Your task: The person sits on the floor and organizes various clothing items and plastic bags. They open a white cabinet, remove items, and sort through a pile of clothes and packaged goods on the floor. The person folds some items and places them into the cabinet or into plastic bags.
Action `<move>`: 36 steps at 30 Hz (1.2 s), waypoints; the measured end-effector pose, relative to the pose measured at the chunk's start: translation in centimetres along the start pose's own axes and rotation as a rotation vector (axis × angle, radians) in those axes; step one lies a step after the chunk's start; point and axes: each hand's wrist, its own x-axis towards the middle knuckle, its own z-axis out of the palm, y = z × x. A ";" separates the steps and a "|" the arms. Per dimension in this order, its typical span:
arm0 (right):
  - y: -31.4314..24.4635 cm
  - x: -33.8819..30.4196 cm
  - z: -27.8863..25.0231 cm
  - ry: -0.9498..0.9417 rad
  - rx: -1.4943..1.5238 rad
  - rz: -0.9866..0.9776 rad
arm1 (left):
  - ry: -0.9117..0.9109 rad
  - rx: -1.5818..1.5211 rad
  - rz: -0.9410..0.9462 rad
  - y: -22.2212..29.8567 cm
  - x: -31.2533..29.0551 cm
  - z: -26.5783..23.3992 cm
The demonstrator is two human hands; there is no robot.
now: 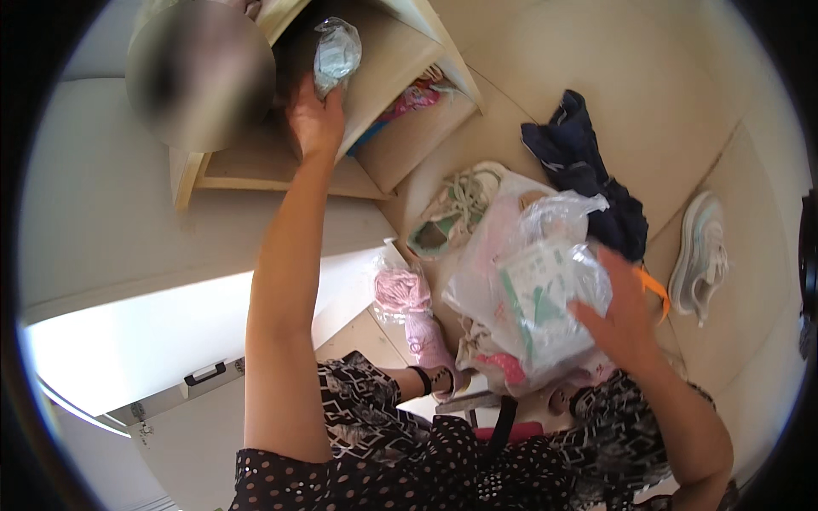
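My left hand [317, 121] reaches into the open wooden cabinet [400, 47], its fingers closed on a small pale packet [338, 53] in clear crinkled plastic. What is inside the packet I cannot make out. On the right, my right hand [629, 319] grips the side of a clear plastic bag [558, 217] above my lap. A flat white and green package [538, 294] shows through its film. Beneath the bag lie pale and pink cloth items [503, 366], partly hidden.
A pink bundle in clear wrap [400, 291] lies by my foot. Two sneakers, one pale green [456, 209] and one white [700, 255], flank a dark navy garment [588, 175] on the tiled floor. Colourful things [409, 102] fill a lower cabinet compartment. An orange strap [654, 294] pokes out.
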 end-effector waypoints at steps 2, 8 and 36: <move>-1.7 0.8 -0.7 0.056 0.260 0.041 | -0.109 -0.326 -0.075 4.1 -3.3 -3.1; -5.2 0.0 -1.8 -0.158 1.328 0.616 | -0.525 -0.577 0.503 12.0 -13.6 -9.8; -4.3 5.4 -0.2 -0.206 1.007 0.976 | -0.155 0.295 -0.163 -16.2 18.5 14.5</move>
